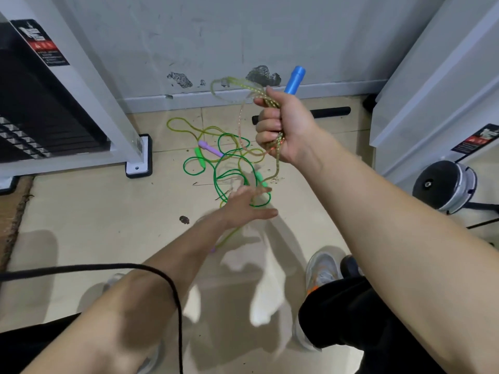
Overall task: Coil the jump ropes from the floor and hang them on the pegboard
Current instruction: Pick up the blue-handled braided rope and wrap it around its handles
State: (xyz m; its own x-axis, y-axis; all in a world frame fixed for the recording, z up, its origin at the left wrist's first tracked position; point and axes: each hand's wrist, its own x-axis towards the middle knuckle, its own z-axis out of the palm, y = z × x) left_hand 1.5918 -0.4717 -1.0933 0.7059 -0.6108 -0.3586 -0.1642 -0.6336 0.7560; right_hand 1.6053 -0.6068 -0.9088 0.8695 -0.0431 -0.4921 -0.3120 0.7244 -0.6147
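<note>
Right hand point(280, 125) grips braided rope point(270, 100), left hand point(243, 205) outstretched.

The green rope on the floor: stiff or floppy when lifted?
Probably floppy: the green rope lies in loose curved loops. It will likely snag, since it crosses the yellow rope. Its green handle may dangle.

The smooth blue plastic cylinder handle point(294, 79) is shining a little, and the yellow-green woven cloth rope point(272, 102) beside it is looking rough and fibrous. On the beige tiled floor point(94, 211), which is reflecting light glossily, the thin green plastic rope point(215, 179) is looking smooth. The grey painted wall point(189, 36) is appearing matt and chipped.
</note>
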